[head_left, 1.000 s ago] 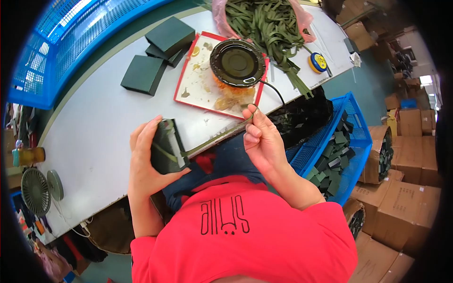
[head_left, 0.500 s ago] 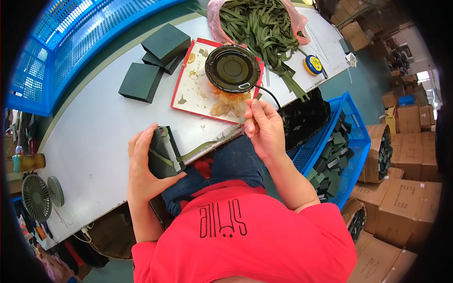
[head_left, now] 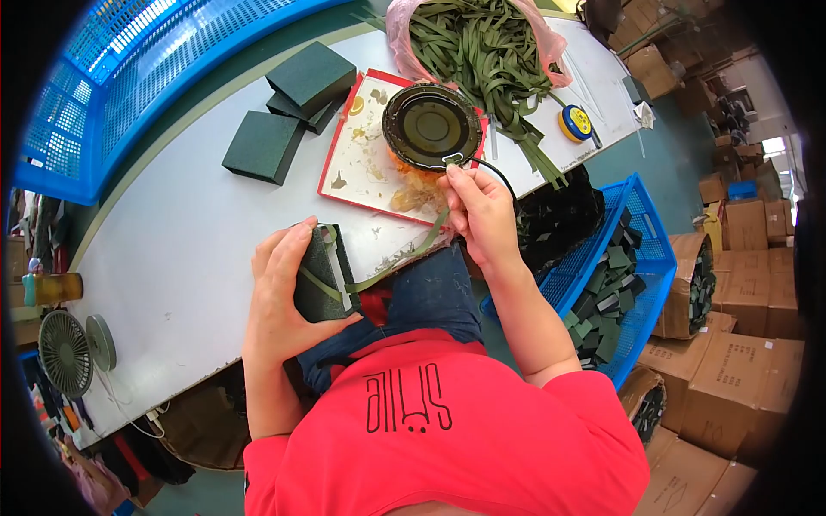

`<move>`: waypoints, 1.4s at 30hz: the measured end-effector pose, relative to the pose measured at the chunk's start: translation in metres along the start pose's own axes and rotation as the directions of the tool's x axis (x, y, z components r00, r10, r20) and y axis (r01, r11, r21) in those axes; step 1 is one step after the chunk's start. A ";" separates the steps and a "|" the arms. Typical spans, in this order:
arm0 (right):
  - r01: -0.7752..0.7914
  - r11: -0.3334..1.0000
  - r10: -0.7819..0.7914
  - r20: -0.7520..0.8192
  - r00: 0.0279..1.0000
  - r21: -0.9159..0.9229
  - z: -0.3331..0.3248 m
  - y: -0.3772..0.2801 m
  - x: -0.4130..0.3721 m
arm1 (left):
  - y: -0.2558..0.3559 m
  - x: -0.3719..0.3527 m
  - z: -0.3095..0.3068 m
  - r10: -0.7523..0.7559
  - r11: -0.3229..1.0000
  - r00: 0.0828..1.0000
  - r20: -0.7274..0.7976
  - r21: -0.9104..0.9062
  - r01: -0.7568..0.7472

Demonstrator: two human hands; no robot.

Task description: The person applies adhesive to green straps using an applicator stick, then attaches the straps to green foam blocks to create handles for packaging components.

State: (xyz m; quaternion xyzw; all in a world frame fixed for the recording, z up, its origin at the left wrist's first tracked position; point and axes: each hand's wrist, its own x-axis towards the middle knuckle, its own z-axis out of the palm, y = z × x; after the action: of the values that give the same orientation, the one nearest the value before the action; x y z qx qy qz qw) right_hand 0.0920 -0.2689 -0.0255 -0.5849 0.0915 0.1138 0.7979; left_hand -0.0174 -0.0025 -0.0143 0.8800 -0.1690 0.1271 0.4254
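My left hand (head_left: pixel 280 288) grips a dark green box (head_left: pixel 315 273) at the table's front edge, thumb below and fingers over the top. A flat olive-green ribbon (head_left: pixel 397 268) crosses the box and runs to my right hand (head_left: pixel 486 215). That hand pinches the ribbon's end between thumb and fingertips, right at the near rim of a round black pot (head_left: pixel 391 138). Dark liquid fills the pot's dish, and a small pale loop shows at the rim by my fingertips. Amber, glue-like drips hang below the pot onto a red-edged white board (head_left: pixel 354 155).
Several dark green boxes (head_left: pixel 262 144) sit left of the board. Behind the pot, a pink bag (head_left: pixel 404 43) spills olive ribbons (head_left: pixel 482 60). A blue-yellow round tin (head_left: pixel 575 123) stands right. A blue crate (head_left: pixel 654 258) of green pieces is beside the table; a fan (head_left: pixel 66 353) is left.
My right hand has brought the ribbon's end up to the pot's rim, lifting the ribbon off the table edge. My left hand and the box have shifted slightly right.
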 end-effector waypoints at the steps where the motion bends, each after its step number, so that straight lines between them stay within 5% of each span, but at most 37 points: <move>1: -0.010 1.000 0.010 -0.005 1.000 -0.005 -0.001 0.000 0.001 | 0.000 0.000 0.000 0.002 1.000 1.000 -0.002 0.003 -0.002; 13: -0.035 0.992 0.033 0.020 0.999 0.119 -0.002 -0.002 -0.011 | 0.000 -0.001 -0.003 -0.022 1.000 1.000 -0.006 0.014 0.022; 15: -0.019 1.000 0.019 0.062 0.998 -0.002 0.006 -0.008 -0.027 | 0.002 0.000 -0.006 -0.039 0.999 0.999 0.008 0.019 0.039; 21: -0.087 0.956 0.215 0.462 0.860 -0.282 0.026 -0.012 -0.051 | 0.011 0.006 -0.008 -0.035 0.982 0.999 0.035 -0.186 0.041; 24: -0.161 0.952 0.282 0.537 0.795 -0.262 0.037 -0.011 -0.049 | 0.011 0.008 -0.007 0.020 0.962 0.999 0.034 -0.272 -0.010; 35: -0.102 0.888 0.361 0.543 0.759 -0.448 0.045 -0.010 -0.041 | 0.014 0.011 -0.013 0.077 0.960 0.992 0.103 -0.275 -0.046; 42: -0.027 0.852 0.347 0.525 0.777 -0.523 0.041 0.007 -0.039 | 0.020 0.015 -0.018 0.140 0.987 0.964 0.227 -0.112 -0.117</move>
State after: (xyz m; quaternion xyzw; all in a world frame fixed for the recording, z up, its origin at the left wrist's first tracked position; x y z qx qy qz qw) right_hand 0.0535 -0.2305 -0.0083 -0.6867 -0.1386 0.3941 0.5949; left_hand -0.0131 -0.0027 0.0165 0.8540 -0.2810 0.0412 0.4360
